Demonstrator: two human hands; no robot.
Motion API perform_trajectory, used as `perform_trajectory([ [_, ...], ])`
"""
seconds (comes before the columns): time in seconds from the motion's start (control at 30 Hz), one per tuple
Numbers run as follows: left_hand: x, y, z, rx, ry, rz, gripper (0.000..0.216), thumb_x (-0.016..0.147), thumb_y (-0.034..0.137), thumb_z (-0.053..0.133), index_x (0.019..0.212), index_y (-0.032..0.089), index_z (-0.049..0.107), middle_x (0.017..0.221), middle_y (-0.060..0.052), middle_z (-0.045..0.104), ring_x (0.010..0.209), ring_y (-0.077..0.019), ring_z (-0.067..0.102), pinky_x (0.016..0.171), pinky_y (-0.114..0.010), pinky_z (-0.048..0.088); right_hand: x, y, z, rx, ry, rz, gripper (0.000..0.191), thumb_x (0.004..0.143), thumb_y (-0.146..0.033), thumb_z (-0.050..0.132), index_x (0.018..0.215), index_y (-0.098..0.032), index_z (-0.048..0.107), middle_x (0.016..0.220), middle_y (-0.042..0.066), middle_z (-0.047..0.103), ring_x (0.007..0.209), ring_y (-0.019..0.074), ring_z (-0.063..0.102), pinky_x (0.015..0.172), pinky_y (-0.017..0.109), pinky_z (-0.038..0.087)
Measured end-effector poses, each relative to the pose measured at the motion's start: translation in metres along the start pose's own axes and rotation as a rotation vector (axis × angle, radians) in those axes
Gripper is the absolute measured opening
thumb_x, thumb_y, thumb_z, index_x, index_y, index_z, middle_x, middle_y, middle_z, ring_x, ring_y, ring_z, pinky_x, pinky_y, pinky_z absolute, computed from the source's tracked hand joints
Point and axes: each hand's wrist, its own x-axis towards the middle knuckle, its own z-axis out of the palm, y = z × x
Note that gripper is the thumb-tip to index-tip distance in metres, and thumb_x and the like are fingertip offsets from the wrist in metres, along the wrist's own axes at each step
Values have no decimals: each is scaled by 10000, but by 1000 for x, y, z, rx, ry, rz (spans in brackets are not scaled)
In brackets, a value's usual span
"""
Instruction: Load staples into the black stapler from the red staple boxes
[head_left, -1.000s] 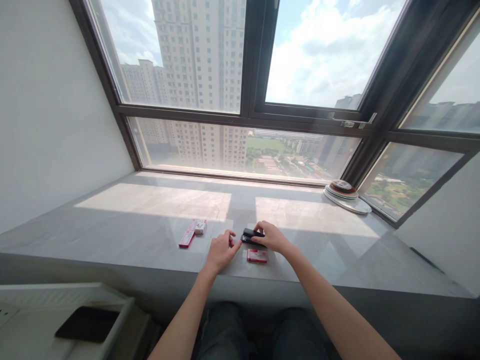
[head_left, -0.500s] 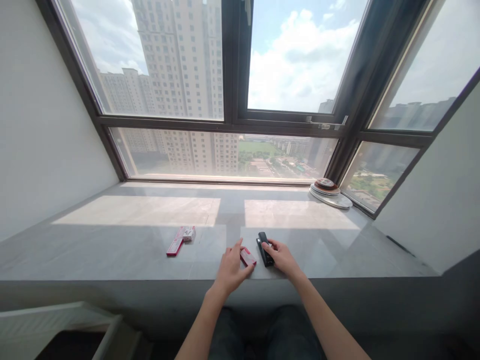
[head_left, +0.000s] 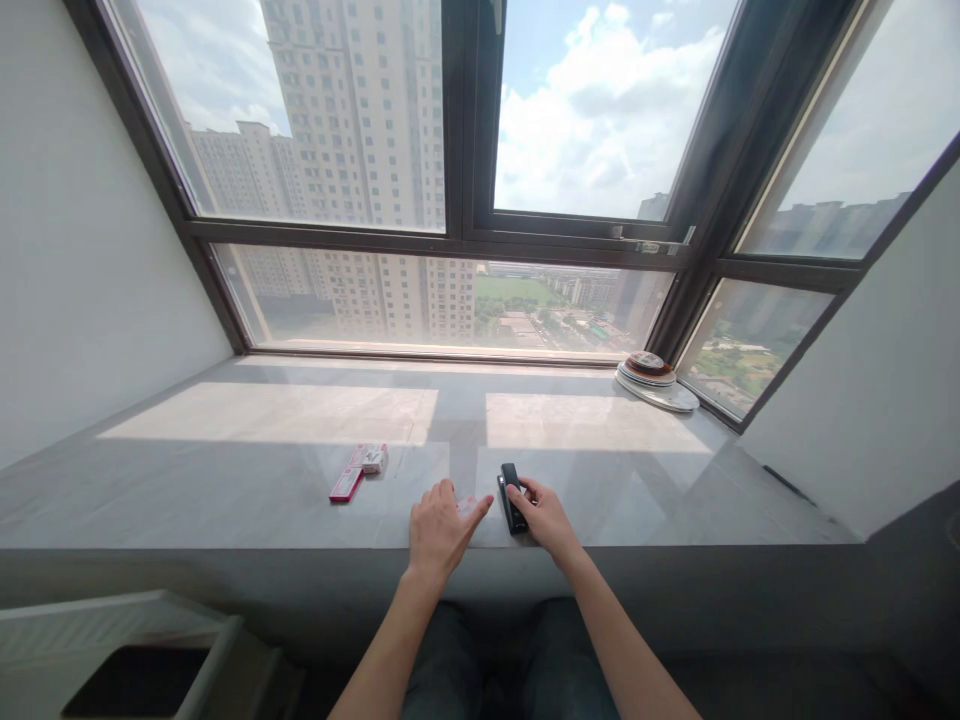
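Note:
My right hand is wrapped around a black stapler, which rests on the pale sill with its long side pointing toward the window. The thumb lies on top of it. Just left of that, my left hand is over a small pink-and-white box, with the thumb stretched out to the right and the fingers bent over the box's left part. Much of this box is hidden. Farther left lie a flat pink-and-white box and a small whitish box touching it.
A stack of round plates or lids stands in the far right corner by the window. The grey marble sill ends at a front edge below my hands. A white rack-like piece is at lower left.
My left hand has shifted left and its fingers now cover more of the pink-and-white box, which has slid left with it. The right hand keeps its hold on the stapler. The view has tilted slightly.

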Motion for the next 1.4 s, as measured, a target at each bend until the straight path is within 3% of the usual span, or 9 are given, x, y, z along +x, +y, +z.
perform_trajectory([
  [0.13,-17,-5,-9,-32,-91,-69,751,885,681,486,1452,193,416,1258,-189,632,1087,-343,630,837,-380,429,-6,-10,-1,-21,8,14,688,802,-730,595,1181,-168,712,626,-17,511,549,154,473,507,258,368],
  [0.23,-20,-19,-21,-129,-259,59,898,794,556,640,1560,259,277,1288,-128,644,1083,-307,651,809,-329,445,-10,-17,-1,-34,0,28,693,808,-737,586,1194,-173,702,621,-15,510,521,152,472,477,261,361],
  [0.43,8,-36,-30,-225,-486,197,684,690,530,744,1317,305,590,841,8,694,788,-223,659,639,-272,402,-10,-15,3,-9,-43,59,686,852,-733,541,1254,-188,650,649,-45,478,418,108,438,385,242,334],
  [0.77,29,-20,-6,-268,-377,275,715,631,627,806,1246,301,642,931,-11,657,873,-229,621,721,-285,440,-4,-12,17,1,-81,88,677,850,-721,564,1290,-208,612,703,-49,516,385,100,462,341,244,365],
  [0.9,21,-28,-14,-340,-238,259,626,831,577,658,1357,252,565,1016,-50,640,942,-230,604,844,-318,466,-5,-11,19,-1,-54,82,664,847,-719,567,1277,-215,611,700,-52,508,402,106,473,346,245,388],
  [1.0,15,-61,-33,-171,108,4,382,958,479,485,1205,225,629,1080,-91,616,1047,-270,565,960,-403,426,-6,-10,19,-8,-45,88,662,844,-720,568,1266,-212,611,691,-55,495,404,105,470,351,244,394],
  [1.1,11,-110,-54,111,386,-357,464,921,471,520,1292,195,563,1292,-165,538,1200,-378,461,980,-510,386,-7,-10,19,-13,-43,90,666,843,-724,562,1260,-206,611,686,-59,484,395,103,464,351,246,393],
  [1.23,9,-160,-65,181,227,-418,588,889,408,535,1445,246,435,1255,-138,586,1138,-374,488,937,-511,395,-7,-11,19,-19,-49,71,660,849,-724,556,1247,-202,615,683,-61,474,393,101,468,350,242,397],
  [1.4,12,-159,-54,146,27,-189,519,823,495,607,1302,303,557,1161,-83,602,1101,-330,525,913,-438,431,-8,-12,18,-18,-55,74,657,854,-724,548,1243,-199,613,688,-59,481,387,95,476,350,231,386],
])
